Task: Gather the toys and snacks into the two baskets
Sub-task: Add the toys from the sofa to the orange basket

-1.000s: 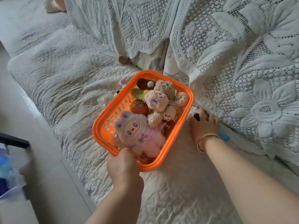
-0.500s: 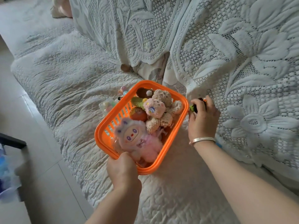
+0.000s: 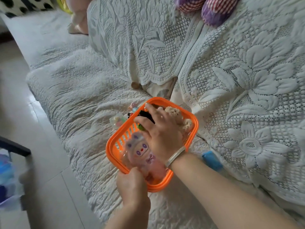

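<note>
An orange basket (image 3: 195, 125) stands on the quilted sofa seat. It holds a pink plush doll (image 3: 140, 149), a beige teddy (image 3: 173, 110) and other small toys. My left hand (image 3: 132, 185) grips the basket's near rim. My right hand (image 3: 162, 129), with a bangle on the wrist, reaches down into the basket, its fingers around a small black and green toy (image 3: 146, 115). The hand hides most of that toy and the middle of the basket.
A few small pastel toys (image 3: 118, 120) lie on the seat just left of the basket. A blue object (image 3: 212, 160) lies to its right. Purple striped plush (image 3: 214, 9) sits on the lace-covered backrest. A tiled floor and a dark table edge (image 3: 14, 147) are at left.
My right hand lifted the small black and green toy from the seat right of the basket and moved left, down into the basket. My left hand kept its hold on the rim.
</note>
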A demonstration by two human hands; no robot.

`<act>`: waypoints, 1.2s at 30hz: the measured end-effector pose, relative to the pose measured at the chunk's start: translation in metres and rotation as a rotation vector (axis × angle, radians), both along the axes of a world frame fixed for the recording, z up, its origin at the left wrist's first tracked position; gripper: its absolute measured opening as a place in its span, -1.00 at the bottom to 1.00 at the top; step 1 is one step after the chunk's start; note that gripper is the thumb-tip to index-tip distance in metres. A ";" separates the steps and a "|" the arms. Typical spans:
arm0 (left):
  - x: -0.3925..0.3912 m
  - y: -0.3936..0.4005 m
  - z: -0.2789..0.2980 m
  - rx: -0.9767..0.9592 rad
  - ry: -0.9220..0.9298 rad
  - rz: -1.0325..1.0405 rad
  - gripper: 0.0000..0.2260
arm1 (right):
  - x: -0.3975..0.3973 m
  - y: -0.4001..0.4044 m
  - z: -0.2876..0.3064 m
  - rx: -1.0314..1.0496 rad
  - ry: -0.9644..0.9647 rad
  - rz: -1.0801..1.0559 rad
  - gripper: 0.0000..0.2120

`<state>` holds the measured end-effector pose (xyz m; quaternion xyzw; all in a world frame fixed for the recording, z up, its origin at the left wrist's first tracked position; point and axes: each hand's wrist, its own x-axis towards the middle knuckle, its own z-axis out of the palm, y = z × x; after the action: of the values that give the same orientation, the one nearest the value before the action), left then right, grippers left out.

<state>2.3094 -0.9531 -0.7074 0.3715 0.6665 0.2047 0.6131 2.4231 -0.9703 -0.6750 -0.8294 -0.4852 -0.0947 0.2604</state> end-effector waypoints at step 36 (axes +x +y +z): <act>0.019 -0.028 -0.038 -0.007 -0.002 -0.039 -0.81 | 0.043 -0.162 -0.162 -0.720 0.447 -0.628 -0.51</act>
<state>2.3286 -0.9815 -0.7456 0.3823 0.6591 0.1906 0.6189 2.4660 -1.1326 -0.8368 -0.9717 -0.1477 0.1838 0.0152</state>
